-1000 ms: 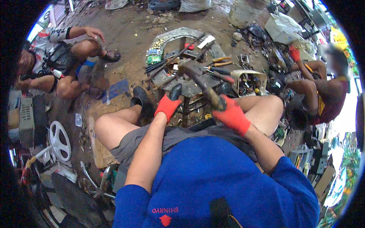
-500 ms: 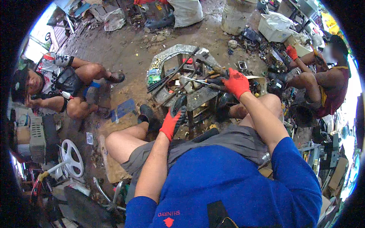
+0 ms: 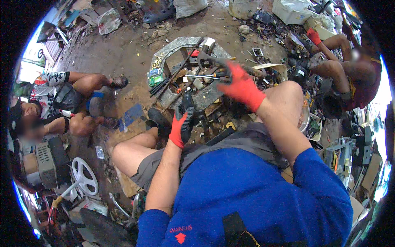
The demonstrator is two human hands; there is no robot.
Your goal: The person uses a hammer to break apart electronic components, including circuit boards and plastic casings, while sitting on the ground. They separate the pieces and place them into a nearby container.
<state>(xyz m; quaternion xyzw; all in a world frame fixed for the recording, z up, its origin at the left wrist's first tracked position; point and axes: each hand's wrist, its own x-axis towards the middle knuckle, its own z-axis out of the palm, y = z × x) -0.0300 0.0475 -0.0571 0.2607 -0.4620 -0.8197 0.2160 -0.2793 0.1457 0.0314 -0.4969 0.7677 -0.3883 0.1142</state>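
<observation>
My right hand, in a red glove with dark fingertips, hovers blurred over the right side of a low octagonal metal-and-stone stand. Its thumb and fingers look spread apart. Just left of its fingertips lies a hammer with a dark head. A screwdriver with a thin bright shaft rests across the clutter below that. My left hand, gloved in red and black, is curled at the stand's near edge, around something dark I cannot make out. Long dark rods lie along the stand's left side.
A person sits low at the left; another person with a red glove sits at the right. Green circuit boards lie on the stand. A white steering wheel stands lower left. A white bin is at the back right.
My right hand has drawn back from the tool handle and its fingers have spread. The hammer sits slightly lower on the stand. My left hand has stayed curled, and the view has shifted.
</observation>
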